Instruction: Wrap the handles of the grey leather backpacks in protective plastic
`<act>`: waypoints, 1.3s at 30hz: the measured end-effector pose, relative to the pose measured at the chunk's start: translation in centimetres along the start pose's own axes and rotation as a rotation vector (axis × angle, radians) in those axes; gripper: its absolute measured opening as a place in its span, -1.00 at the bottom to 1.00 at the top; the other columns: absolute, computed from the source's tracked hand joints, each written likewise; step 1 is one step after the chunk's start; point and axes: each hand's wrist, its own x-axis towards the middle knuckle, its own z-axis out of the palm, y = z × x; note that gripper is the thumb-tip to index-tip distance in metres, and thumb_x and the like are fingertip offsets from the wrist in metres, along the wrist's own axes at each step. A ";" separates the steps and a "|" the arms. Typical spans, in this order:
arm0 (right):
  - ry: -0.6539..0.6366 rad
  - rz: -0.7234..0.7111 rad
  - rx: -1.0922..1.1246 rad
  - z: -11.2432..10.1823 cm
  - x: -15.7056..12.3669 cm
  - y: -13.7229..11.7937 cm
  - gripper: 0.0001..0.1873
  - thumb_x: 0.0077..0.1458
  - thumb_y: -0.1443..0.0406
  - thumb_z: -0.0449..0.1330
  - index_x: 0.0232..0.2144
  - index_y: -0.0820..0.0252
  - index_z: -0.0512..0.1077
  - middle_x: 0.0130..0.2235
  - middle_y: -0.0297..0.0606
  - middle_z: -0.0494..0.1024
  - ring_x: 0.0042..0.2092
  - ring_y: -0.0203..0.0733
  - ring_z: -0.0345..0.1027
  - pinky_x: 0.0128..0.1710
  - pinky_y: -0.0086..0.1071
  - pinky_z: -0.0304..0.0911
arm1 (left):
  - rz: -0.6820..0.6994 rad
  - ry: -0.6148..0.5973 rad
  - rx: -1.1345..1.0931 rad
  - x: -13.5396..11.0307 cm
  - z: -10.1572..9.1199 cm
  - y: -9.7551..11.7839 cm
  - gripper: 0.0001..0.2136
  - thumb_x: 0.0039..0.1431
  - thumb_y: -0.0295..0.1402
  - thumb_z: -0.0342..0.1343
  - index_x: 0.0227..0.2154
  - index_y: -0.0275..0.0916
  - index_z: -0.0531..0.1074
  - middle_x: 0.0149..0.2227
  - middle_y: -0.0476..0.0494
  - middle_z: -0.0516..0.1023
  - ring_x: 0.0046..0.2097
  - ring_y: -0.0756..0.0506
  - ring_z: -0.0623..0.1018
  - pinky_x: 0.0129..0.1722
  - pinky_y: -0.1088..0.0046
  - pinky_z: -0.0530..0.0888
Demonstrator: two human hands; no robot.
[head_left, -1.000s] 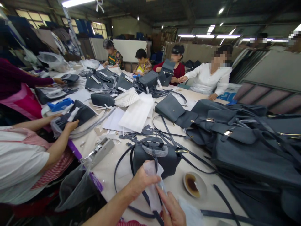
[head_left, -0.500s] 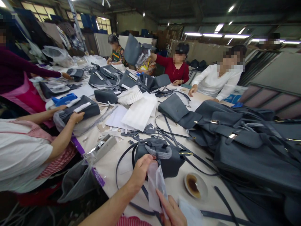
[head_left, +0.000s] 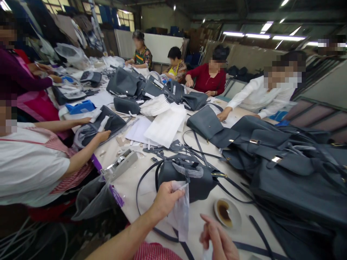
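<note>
My left hand (head_left: pixel 169 198) is closed, its thumb and fingers pinching a thin translucent plastic sheet (head_left: pixel 182 216) that hangs down in front of a dark grey handbag (head_left: pixel 197 186). A clear plastic wrap (head_left: pixel 189 170) covers the bag's handle. My right hand (head_left: pixel 219 236) is apart from the sheet, near the table's front edge, with the index finger stretched out and the others partly bent. Beneath its fingers shows a bit of white material (head_left: pixel 207 252), mostly hidden by the hand. A shallow dish (head_left: pixel 236 218) with brown liquid sits just beyond it.
Several grey bags (head_left: pixel 292 184) are piled on the right, with loose straps (head_left: pixel 261 234) around. White paper sheets (head_left: pixel 165 124) lie mid-table. A metal tape dispenser (head_left: pixel 121 164) stands at the left edge. A co-worker's hands (head_left: pixel 104 135) handle another bag; other people sit around the table.
My right hand has let go of the plastic sheet and moved right, over the white material. My left hand still holds the sheet. Across the table, a co-worker's raised bag has come down.
</note>
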 end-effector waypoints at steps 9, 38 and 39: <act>-0.277 0.165 0.124 5.4 6.8 -6.3 -0.67 -0.19 0.05 0.35 -0.58 0.19 0.46 -0.60 -0.44 0.33 -0.55 -0.35 0.09 -0.59 -0.48 0.04 | 0.021 -0.056 -0.096 -1.1 -1.0 0.3 -0.81 -0.02 -0.26 0.22 -0.43 -0.31 0.45 -0.47 -0.02 0.52 -0.41 -0.03 0.49 -0.38 0.50 0.38; -0.296 0.230 0.145 6.3 7.2 -5.7 -0.29 -0.13 -0.01 0.33 0.03 0.19 0.33 -0.33 -0.22 0.61 -0.32 -0.11 0.49 -0.41 -0.35 0.37 | 0.428 0.134 0.173 -4.5 -3.5 -4.5 -0.74 -0.01 -0.60 -0.02 -0.36 -0.23 0.53 -0.37 -0.09 0.41 -0.43 0.00 0.46 -0.58 0.61 0.45; -0.338 0.224 0.155 6.3 6.8 -5.8 -0.16 -0.17 0.06 0.38 0.13 0.16 0.22 -0.27 -0.22 0.61 -0.27 -0.09 0.50 -0.34 -0.32 0.40 | 0.449 0.131 0.205 -4.5 -3.5 -4.6 -0.73 -0.01 -0.60 -0.03 -0.36 -0.22 0.52 -0.37 -0.10 0.41 -0.40 -0.02 0.47 -0.56 0.61 0.46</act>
